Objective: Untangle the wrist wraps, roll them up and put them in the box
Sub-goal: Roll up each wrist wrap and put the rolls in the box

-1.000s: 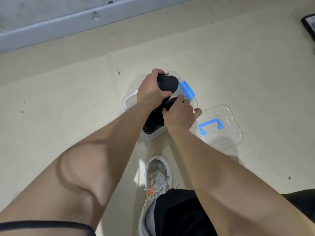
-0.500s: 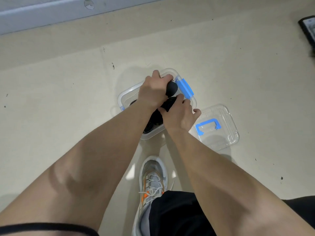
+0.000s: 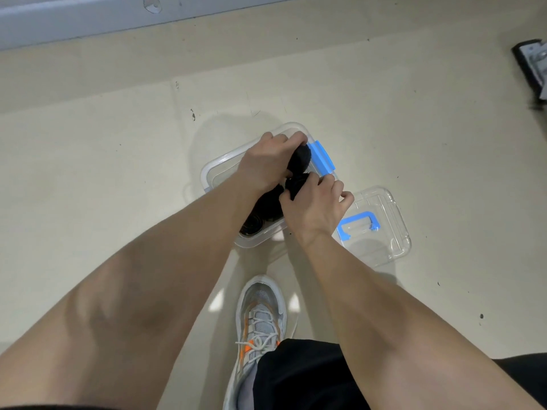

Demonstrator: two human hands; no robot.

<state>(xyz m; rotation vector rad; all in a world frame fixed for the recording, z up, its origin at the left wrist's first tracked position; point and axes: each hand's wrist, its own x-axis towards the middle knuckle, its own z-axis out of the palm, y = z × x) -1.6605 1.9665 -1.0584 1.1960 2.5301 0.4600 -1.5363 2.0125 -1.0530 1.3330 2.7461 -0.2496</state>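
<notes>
A clear plastic box (image 3: 220, 162) with a blue latch (image 3: 322, 157) sits on the floor in front of me. Black rolled wrist wraps (image 3: 268, 204) lie inside it. My left hand (image 3: 266, 161) grips a black rolled wrap (image 3: 302, 155) at the box's far right corner, low inside the rim. My right hand (image 3: 313, 202) pinches another black wrap (image 3: 297, 184) just beside it, over the box's right side. Both hands hide much of the box's inside.
The box's clear lid (image 3: 381, 232) with a blue handle (image 3: 356, 224) lies on the floor to the right. My grey and orange shoe (image 3: 260, 318) is just below the box. A dark object (image 3: 532, 69) sits at the far right edge. A grey wall base (image 3: 88, 19) runs along the top.
My left hand has lowered its rolled wrap from above the box down into the far right corner. My right hand has stayed at the box's right side.
</notes>
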